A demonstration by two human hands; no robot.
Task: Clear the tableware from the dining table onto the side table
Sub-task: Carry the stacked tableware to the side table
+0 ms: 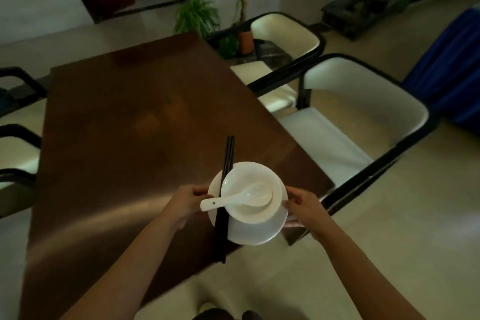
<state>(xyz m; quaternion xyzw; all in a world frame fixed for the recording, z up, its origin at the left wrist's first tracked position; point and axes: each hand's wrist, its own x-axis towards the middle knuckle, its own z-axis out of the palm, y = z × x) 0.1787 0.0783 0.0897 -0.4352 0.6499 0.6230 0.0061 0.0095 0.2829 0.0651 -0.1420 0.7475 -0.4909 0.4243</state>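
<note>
Bare brown dining table (130, 125) stretched ahead; at its near right corner, left hand (185, 204) and right hand (304, 212) gripped opposite plate (259, 234) rims, apparently lifted, carrying bowl (259, 176), spoon (233, 199), chopsticks (225, 176).

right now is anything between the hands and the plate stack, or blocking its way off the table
No. The left hand and right hand already grip the plate rims. The side table isn't in view.

- plate (255, 231), bowl (253, 199) and spoon (235, 199): plain white
- chopsticks (225, 189): black
- desk (130, 138): glossy dark brown
- chairs (337, 122): cream seats, black frames
- cloth (452, 70) at right: deep blue, seemingly unpatterned
</note>
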